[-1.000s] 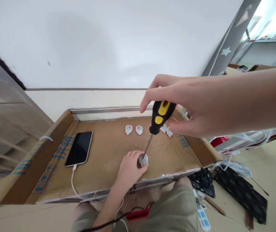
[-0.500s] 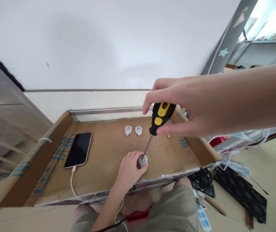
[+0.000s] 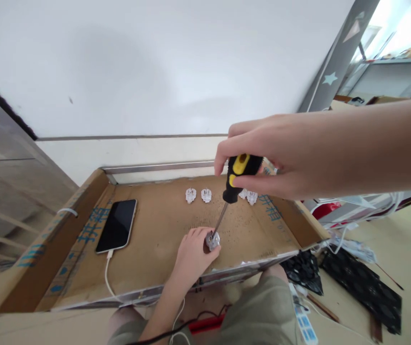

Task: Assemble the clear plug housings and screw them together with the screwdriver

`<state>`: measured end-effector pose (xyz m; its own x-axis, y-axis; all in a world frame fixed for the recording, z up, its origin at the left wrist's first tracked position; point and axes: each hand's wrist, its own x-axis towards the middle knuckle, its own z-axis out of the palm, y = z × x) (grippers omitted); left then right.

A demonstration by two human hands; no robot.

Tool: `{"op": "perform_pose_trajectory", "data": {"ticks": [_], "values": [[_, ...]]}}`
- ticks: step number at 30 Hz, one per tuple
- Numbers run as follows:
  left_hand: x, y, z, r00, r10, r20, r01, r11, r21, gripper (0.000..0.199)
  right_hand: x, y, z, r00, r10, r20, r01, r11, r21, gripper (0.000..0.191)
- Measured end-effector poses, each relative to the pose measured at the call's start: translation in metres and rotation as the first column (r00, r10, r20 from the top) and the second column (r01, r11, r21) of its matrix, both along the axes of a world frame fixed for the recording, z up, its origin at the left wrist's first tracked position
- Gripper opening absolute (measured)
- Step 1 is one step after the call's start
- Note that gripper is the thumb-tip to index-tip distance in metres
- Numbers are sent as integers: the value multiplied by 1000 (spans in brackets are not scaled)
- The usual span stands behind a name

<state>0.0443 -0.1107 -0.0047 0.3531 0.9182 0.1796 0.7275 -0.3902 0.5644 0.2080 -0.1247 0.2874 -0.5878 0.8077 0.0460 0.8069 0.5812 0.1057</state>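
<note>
My right hand (image 3: 252, 158) is closed around the black and yellow handle of a screwdriver (image 3: 240, 171). Its metal shaft slants down and left, and the tip meets a small clear plastic plug (image 3: 213, 241). With fingers and thumb around that plug, my left hand (image 3: 195, 251) holds it against the cardboard. Farther back lie two similar clear plugs (image 3: 190, 195) with metal pins pointing up. Two more clear pieces (image 3: 251, 197) lie to the right, one partly hidden behind the screwdriver.
A shallow cardboard tray (image 3: 162, 239) with raised sides forms the work surface. At its left lies a phone (image 3: 117, 225) with a white cable. Small dark specks are scattered near the plug. On the floor at right are black panels (image 3: 363, 287) and a power strip (image 3: 305, 326).
The screwdriver handle has turned slightly and my right thumb has moved up along it. The clear pieces at the right now show more. My left hand stays on the plug.
</note>
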Motion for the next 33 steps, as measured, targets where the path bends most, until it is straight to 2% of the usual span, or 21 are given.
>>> {"op": "perform_pose_trajectory", "data": {"ticks": [3,6,9,12,14,16,19,22,26,29,33], "values": [[0,0,1,1000,2,1,-2,1000,-12,32,-1,-1,1,1000,-25,12,25,1000,3,35],[1,-1,2,1000,4,0,-4,1000,-17,32,-3,-3,2,999,-29,26,29,1000,9,23],[1,-1,4,1000,3,-3,-3,1000,-13,32,-6,-4,3,999,-31,24,31,1000,-1,28],[1,-2,4,1000,4,-6,-4,1000,-19,32,-8,-4,3,995,-70,77,70,998,7,22],[1,-2,4,1000,5,-6,-6,1000,-24,32,-8,-3,3,994,-84,76,85,996,-5,24],[1,-2,5,1000,3,-4,-3,1000,-27,31,-7,-3,2,997,-55,52,56,998,-3,30],[1,-2,6,1000,2,-2,-2,1000,-32,30,-5,-2,2,999,-6,54,5,1000,19,24],[1,-2,8,1000,10,-5,-10,999,-39,30,-5,-3,1,997,-35,62,33,999,35,34],[1,-2,8,1000,5,-3,-5,998,-55,32,-3,-3,2,993,-38,114,29,997,75,25],[1,-2,8,1000,8,-5,-8,998,-59,32,-2,-3,1,996,-26,83,21,998,62,30],[1,-2,9,1000,8,-8,-8,998,-60,31,-2,-2,1,999,-15,38,14,1000,2,26]]}}
